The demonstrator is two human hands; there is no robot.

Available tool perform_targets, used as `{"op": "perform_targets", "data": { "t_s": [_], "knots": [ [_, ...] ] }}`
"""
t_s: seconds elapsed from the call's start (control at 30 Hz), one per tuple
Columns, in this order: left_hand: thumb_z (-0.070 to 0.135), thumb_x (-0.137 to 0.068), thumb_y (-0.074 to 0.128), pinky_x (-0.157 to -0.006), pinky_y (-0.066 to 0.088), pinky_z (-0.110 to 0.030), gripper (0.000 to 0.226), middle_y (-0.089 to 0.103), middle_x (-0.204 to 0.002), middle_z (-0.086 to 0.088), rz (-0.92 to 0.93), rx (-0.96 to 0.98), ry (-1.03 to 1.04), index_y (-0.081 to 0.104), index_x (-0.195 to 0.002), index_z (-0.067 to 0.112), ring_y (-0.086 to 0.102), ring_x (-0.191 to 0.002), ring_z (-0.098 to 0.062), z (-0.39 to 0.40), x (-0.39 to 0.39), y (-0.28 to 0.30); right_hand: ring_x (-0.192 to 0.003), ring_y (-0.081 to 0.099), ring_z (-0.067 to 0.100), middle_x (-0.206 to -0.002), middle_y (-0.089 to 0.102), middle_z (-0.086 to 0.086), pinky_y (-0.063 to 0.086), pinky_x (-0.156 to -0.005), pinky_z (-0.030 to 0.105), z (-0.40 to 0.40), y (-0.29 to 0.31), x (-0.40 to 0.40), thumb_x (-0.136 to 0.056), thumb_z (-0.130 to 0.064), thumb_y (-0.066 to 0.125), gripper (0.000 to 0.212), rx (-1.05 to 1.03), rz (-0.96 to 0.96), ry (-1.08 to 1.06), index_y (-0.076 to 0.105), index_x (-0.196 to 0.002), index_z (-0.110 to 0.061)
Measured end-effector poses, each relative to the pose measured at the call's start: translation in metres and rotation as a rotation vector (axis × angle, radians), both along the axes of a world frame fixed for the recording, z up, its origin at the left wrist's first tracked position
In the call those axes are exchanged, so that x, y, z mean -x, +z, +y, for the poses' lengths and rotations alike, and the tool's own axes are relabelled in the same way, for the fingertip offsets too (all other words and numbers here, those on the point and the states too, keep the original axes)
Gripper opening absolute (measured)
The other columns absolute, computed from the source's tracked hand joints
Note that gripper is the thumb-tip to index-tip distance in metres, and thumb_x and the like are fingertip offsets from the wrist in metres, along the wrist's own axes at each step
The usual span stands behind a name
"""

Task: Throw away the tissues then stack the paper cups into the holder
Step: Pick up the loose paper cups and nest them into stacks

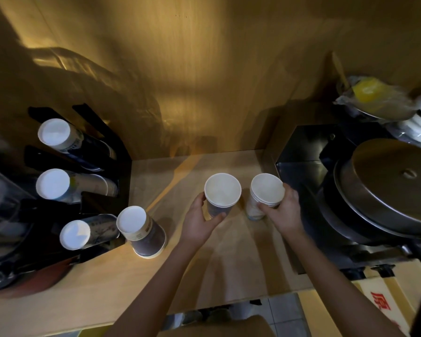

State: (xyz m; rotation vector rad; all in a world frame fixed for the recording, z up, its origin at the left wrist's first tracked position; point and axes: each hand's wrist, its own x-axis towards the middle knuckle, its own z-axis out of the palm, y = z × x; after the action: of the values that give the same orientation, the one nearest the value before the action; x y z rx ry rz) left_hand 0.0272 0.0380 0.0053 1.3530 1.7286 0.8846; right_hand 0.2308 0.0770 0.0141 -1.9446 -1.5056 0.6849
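Observation:
Two short stacks of white paper cups stand upright, mouths up, on the wooden counter (155, 276). My left hand (199, 222) grips the left cup stack (222, 193) around its side. My right hand (284, 212) grips the right cup stack (266, 190). At the left, the black cup holder (121, 166) carries three rows of cups lying on their sides, bottoms toward me: top row (54, 135), middle row (53, 184), bottom row (75, 234). An upside-down cup stack (141, 231) stands on the counter beside the holder. No tissues are in view.
A large steel pot with a lid (387, 188) sits on a black appliance at the right, close to my right hand. Wrapped plates and bowls (375, 98) are stacked behind it. A wooden wall closes the back. A cardboard box (384, 307) sits low right.

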Motion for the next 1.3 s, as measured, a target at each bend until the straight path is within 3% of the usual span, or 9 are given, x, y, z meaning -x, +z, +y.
{"op": "perform_targets", "data": {
  "t_s": [0.23, 0.4, 0.53, 0.63, 0.73, 0.87, 1.0, 1.13, 1.3],
  "knots": [
    [0.026, -0.074, 0.074, -0.101, 0.037, -0.03, 0.075, 0.047, -0.141, -0.009, 0.002, 0.02, 0.003, 0.035, -0.136, 0.013, 0.044, -0.129, -0.022, -0.001, 0.001, -0.001, -0.121, 0.048, 0.036, -0.135, 0.042, 0.017, 0.045, -0.097, 0.047, -0.007, -0.001, 0.001, -0.061, -0.026, 0.082, 0.092, 0.077, -0.074, 0.005, 0.031, -0.136, -0.011],
    [0.024, -0.078, 0.07, -0.096, 0.042, -0.032, 0.065, 0.05, -0.137, -0.011, 0.025, 0.058, 0.018, 0.039, -0.133, 0.01, 0.051, -0.121, -0.024, -0.007, 0.007, -0.001, -0.135, 0.029, 0.034, -0.144, 0.035, 0.018, 0.031, -0.109, 0.045, -0.006, 0.014, 0.011, -0.066, -0.031, 0.078, 0.096, 0.058, -0.277, 0.026, 0.023, -0.14, -0.006],
    [0.017, -0.082, 0.065, -0.084, 0.048, -0.029, 0.035, 0.066, -0.11, -0.008, 0.012, 0.029, 0.058, 0.057, -0.115, 0.01, 0.061, -0.095, -0.017, -0.025, 0.024, 0.01, -0.14, 0.021, 0.03, -0.146, 0.035, 0.015, 0.021, -0.114, 0.04, -0.003, 0.045, 0.041, -0.077, -0.032, 0.068, 0.073, -0.063, -0.411, 0.23, 0.033, -0.137, -0.008],
    [0.016, -0.083, 0.063, -0.076, 0.052, -0.033, 0.016, 0.07, -0.087, -0.005, 0.116, -0.041, 0.048, 0.064, -0.099, 0.012, 0.064, -0.082, -0.018, -0.048, 0.047, 0.016, -0.14, 0.019, 0.027, -0.143, 0.04, 0.011, 0.022, -0.114, 0.039, -0.003, 0.069, 0.077, -0.081, -0.031, 0.063, 0.056, -0.136, -0.387, 0.438, 0.044, -0.129, -0.01],
    [0.017, -0.084, 0.059, -0.064, 0.048, -0.026, 0.008, 0.068, -0.08, -0.003, 0.296, -0.003, -0.005, 0.066, -0.086, 0.013, 0.062, -0.073, -0.015, -0.073, 0.07, 0.014, -0.139, 0.022, 0.026, -0.139, 0.044, 0.009, 0.026, -0.113, 0.04, -0.008, 0.082, 0.119, -0.082, -0.027, 0.06, 0.046, -0.161, -0.308, 0.678, 0.05, -0.124, -0.012],
    [0.028, -0.086, 0.051, -0.062, 0.045, -0.029, 0.018, 0.07, -0.092, -0.004, 0.609, 0.274, 0.079, 0.064, -0.089, 0.017, 0.065, -0.085, -0.025, -0.096, 0.099, 0.005, -0.138, 0.025, 0.028, -0.139, 0.045, 0.011, 0.025, -0.114, 0.042, -0.02, 0.082, 0.173, -0.081, -0.017, 0.058, 0.044, -0.218, -0.398, 1.015, 0.051, -0.124, -0.01],
    [0.032, -0.086, 0.054, -0.08, 0.049, -0.036, 0.033, 0.06, -0.12, -0.008, 0.684, 0.354, 0.209, 0.052, -0.114, 0.015, 0.057, -0.109, -0.026, -0.102, 0.118, -0.003, -0.137, 0.024, 0.03, -0.146, 0.034, 0.013, 0.024, -0.111, 0.042, -0.032, 0.071, 0.214, -0.079, -0.008, 0.06, 0.065, -0.183, -0.535, 1.276, 0.033, -0.138, -0.014],
    [0.03, -0.08, 0.066, -0.094, 0.045, -0.04, 0.081, 0.036, -0.147, -0.013, 0.534, 0.355, 0.22, 0.018, -0.142, 0.012, 0.045, -0.127, -0.03, -0.096, 0.13, -0.024, -0.13, 0.033, 0.038, -0.149, 0.024, 0.015, 0.034, -0.103, 0.046, -0.036, 0.056, 0.236, -0.08, -0.014, 0.062, 0.079, -0.039, -0.619, 1.335, 0.017, -0.144, -0.022],
    [0.018, -0.075, 0.072, -0.096, 0.044, -0.037, 0.089, 0.041, -0.144, -0.015, 0.252, 0.279, 0.216, 0.016, -0.143, 0.008, 0.049, -0.124, -0.032, -0.088, 0.127, -0.038, -0.117, 0.044, 0.037, -0.141, 0.03, 0.012, 0.044, -0.09, 0.042, -0.035, 0.043, 0.242, -0.084, -0.018, 0.059, 0.066, 0.038, -0.469, 1.283, 0.025, -0.14, -0.025]
  ]
}}
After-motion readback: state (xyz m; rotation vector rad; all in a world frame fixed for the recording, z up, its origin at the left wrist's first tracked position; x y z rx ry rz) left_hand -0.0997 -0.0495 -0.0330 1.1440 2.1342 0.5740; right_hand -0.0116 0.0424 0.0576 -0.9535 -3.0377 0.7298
